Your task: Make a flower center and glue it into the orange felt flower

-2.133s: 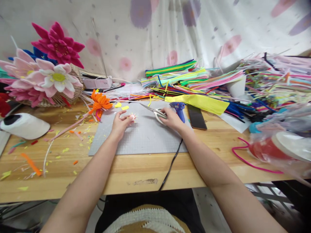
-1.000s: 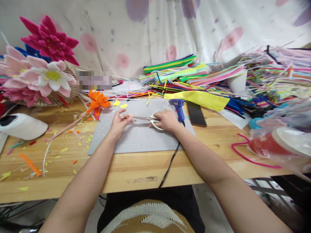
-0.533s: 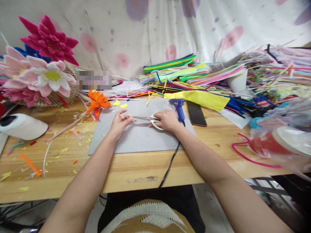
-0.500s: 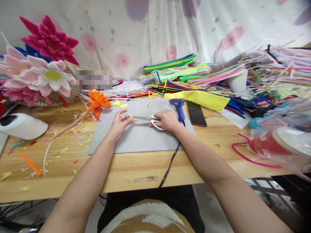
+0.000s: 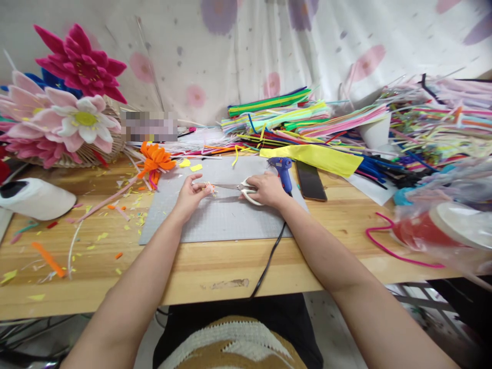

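Observation:
My left hand pinches a small white and orange fringed piece above the grey cutting mat. White-handled scissors are in my right hand, their blades pointing left with the tips at the small piece. Just right of my right hand, a blue glue gun lies on the mat, its black cable running down over the table edge. An orange fuzzy flower rests at the mat's upper left corner.
A phone and yellow sheet lie right of the mat. Bundles of coloured pipe cleaners line the back. Felt-like flowers and a white roll stand left; a bagged red-and-white container is right.
The scissors have shifted slightly, their handles looking a little closer together. The small fringed piece shows more clearly at my left fingertips. Both hands stay almost in place.

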{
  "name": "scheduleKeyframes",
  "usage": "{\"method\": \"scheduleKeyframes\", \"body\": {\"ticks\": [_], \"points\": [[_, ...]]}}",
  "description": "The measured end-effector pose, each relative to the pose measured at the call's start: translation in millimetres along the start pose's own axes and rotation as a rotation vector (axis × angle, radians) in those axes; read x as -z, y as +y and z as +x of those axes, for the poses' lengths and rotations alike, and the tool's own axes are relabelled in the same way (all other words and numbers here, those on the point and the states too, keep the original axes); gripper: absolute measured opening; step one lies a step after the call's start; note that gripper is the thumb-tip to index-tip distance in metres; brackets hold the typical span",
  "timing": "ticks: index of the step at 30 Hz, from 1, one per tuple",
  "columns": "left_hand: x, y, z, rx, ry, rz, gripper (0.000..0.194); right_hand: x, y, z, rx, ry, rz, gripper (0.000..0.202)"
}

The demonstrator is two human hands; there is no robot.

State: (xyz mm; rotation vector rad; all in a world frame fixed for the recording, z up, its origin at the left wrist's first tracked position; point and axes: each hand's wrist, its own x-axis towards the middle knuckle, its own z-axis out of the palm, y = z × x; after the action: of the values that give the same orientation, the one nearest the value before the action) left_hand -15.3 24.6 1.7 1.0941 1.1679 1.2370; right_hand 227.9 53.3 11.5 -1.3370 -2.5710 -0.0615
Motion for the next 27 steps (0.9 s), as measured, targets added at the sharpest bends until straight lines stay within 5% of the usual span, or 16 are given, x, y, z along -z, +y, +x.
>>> {"method": "scheduleKeyframes", "body": {"ticks": [12,27], "points": [[0.5,-5.3,0.2,-0.095,-0.110,0.109,0.064,1.2,-2.6,1.7,0.079,-0.073,0.001,0.048],[0.8,-6.9,0.3,-0.095,-0.100,0.085,0.069,-1.9,-0.2,1.3,0.089,-0.059,-0.011,0.049]]}}
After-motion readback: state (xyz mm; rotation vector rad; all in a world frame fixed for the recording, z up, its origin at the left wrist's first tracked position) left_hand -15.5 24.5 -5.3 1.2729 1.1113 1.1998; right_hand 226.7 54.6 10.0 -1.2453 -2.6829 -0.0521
